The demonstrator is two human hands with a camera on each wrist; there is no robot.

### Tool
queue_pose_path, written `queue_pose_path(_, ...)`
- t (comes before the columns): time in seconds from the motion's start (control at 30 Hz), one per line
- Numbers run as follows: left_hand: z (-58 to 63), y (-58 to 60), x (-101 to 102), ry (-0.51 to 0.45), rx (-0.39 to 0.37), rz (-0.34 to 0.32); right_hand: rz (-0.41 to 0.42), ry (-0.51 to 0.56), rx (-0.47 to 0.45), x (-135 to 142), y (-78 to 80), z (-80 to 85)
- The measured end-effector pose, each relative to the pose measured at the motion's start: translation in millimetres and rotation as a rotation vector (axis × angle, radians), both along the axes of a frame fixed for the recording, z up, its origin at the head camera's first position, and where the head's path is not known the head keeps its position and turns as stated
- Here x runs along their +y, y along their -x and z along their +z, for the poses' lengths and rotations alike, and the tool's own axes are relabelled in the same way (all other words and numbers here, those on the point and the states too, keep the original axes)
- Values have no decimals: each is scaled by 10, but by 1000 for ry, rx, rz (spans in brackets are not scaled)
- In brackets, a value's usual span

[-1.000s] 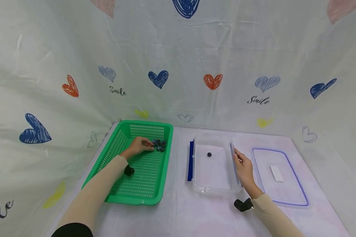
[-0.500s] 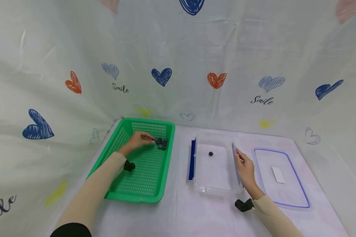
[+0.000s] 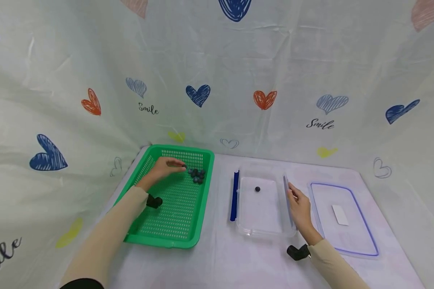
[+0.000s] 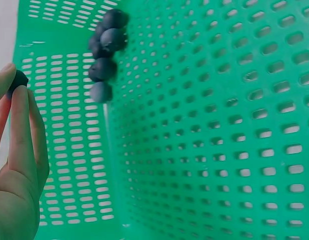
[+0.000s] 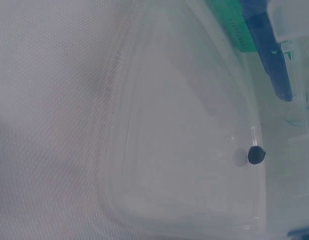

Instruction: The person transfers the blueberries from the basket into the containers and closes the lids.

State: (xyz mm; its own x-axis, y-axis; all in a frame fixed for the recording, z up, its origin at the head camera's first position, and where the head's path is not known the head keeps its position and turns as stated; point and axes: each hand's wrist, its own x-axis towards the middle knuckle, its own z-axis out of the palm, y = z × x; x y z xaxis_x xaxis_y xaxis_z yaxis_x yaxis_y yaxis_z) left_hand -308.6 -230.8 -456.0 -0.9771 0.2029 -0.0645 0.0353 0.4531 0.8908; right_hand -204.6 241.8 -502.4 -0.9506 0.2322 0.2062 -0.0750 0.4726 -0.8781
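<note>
L hand [image 3: 164, 167], fingertips pinched narrow on 1 dark berry [image 4: 19, 80], held over the far part of the green basket [image 3: 166, 243]; berry approx. round, no long axis. Key relation, as I judge it: the clear box [image 3: 264, 208] lies to R of my held berry, w/ the basket's R wall & a strip of tabletop [image 3: 220, 257] btwn. Box long axis runs approx. front-to-back, away from me. My L is nearer the berries in the basket; my R hand [image 3: 300, 206] is nearer the box, at its R side flap [image 3: 287, 190]; can't tell if those fingers curl round it, & R wrist view doesn't show them.

Counts: basket, 1; box, 1, lid off; lid [image 3: 352, 222], 1, flat on table to R of box, bearing 1 white label [image 3: 340, 215]. Berries: 1 in L fingertips; 1 lone berry [image 3: 257, 189] in box, toward far end; berry cluster [image 4: 103, 64] in basket near its R wall, min. 6, overlap hides exact no. Blue flap [image 3: 234, 196] on box's L side, 1, folded out.
</note>
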Motion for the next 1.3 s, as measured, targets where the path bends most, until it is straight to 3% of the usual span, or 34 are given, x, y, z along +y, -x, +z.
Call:
queue_pose_path(0.33,163,-52,64,-76,-14,-11,-10,-9,-10,16,-8,18)
queue_pose_path(0.6,268,-92,158,-73,-30,-24,-4,3,-19,12,-20,28)
queue_pose_path(0.93,391,-98,322,-161,-61,-36,9,-8,10,20,3,12)
queue_pose_path(1.3,432,-78,487,-162,-64,-62,-2,-19,-1,6,-11,35)
